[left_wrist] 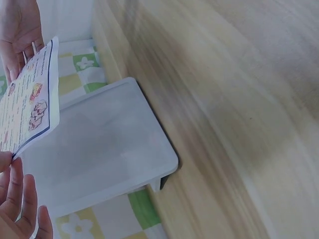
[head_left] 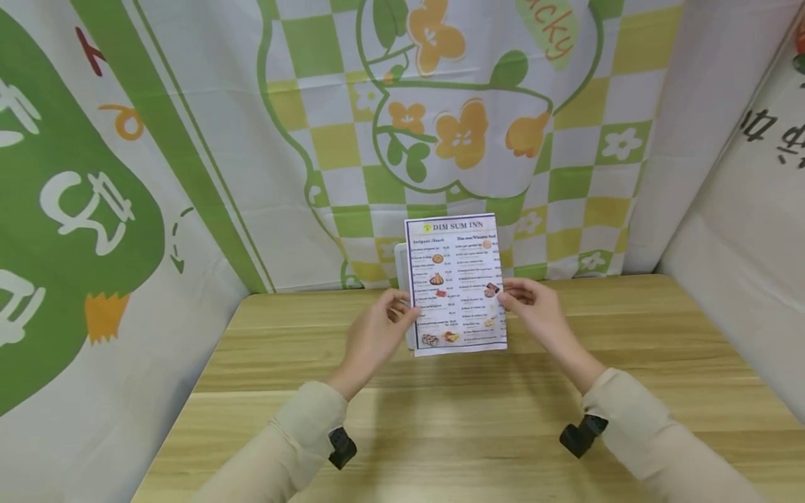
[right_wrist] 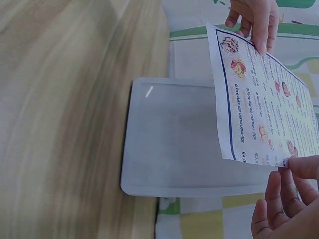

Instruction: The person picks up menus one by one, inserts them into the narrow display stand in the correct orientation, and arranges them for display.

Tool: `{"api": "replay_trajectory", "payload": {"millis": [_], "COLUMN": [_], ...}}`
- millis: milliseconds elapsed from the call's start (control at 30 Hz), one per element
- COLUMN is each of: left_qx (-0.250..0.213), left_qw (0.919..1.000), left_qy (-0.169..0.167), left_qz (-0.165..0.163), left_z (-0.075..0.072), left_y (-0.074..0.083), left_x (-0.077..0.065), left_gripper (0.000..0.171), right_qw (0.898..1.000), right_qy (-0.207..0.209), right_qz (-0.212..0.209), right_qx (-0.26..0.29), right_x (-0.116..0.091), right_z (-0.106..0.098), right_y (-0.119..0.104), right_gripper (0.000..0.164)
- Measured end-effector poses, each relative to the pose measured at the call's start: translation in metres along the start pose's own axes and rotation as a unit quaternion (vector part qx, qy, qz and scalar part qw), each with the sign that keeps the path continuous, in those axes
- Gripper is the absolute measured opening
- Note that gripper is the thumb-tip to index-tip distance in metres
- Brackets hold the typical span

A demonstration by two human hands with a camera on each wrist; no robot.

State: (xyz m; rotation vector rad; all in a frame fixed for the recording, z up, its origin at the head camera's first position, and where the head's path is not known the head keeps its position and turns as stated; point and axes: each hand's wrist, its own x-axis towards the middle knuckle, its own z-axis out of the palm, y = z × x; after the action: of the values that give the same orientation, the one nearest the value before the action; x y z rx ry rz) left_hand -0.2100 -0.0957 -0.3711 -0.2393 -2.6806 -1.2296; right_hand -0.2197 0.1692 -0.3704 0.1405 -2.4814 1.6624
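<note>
Between both hands is a printed paper menu headed "DIM SUM INN", held up by its side edges. My left hand pinches its left edge between thumb and fingers. On the opposite edge, my right hand pinches it the same way. Behind the paper stands a pale grey board with a raised white rim, leaning on a small support at its back. In the head view the paper hides most of this board. The wrist views show a gap between paper and board.
The board stands on a wooden table near its far edge. Behind it hangs a cloth with green and yellow checks and flowers. Printed white panels rise on the left and right. A small black camera sits at each wrist.
</note>
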Motion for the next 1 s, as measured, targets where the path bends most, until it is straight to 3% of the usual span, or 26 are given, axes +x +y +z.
{"api": "replay_trajectory", "payload": {"millis": [233, 467, 700, 867, 1000], "left_qx": [0.013, 0.03, 0.024, 0.024, 0.041], "left_qw": [0.9997, 0.9983, 0.9984, 0.9983, 0.9967], "left_qy": [0.017, 0.033, 0.036, 0.043, 0.055], "left_qz": [0.014, 0.037, 0.038, 0.03, 0.043], "left_z": [-0.008, -0.022, -0.036, -0.039, -0.04], "left_y": [0.011, 0.018, 0.024, 0.028, 0.03], "left_x": [0.022, 0.043, 0.058, 0.066, 0.074], "left_gripper": [0.025, 0.026, 0.03, 0.03, 0.027], "right_qw": [1.0, 0.999, 0.998, 0.996, 0.993], "right_qy": [0.016, 0.032, 0.048, 0.067, 0.089], "right_qz": [0.0, -0.025, -0.043, -0.054, -0.074], "right_qx": [-0.003, -0.012, -0.009, -0.001, -0.011], "right_x": [0.017, 0.034, 0.048, 0.058, 0.066], "right_z": [-0.007, -0.009, -0.005, -0.003, -0.002], "right_y": [-0.015, -0.031, -0.045, -0.053, -0.059], "right_gripper": [0.039, 0.037, 0.037, 0.035, 0.033]}}
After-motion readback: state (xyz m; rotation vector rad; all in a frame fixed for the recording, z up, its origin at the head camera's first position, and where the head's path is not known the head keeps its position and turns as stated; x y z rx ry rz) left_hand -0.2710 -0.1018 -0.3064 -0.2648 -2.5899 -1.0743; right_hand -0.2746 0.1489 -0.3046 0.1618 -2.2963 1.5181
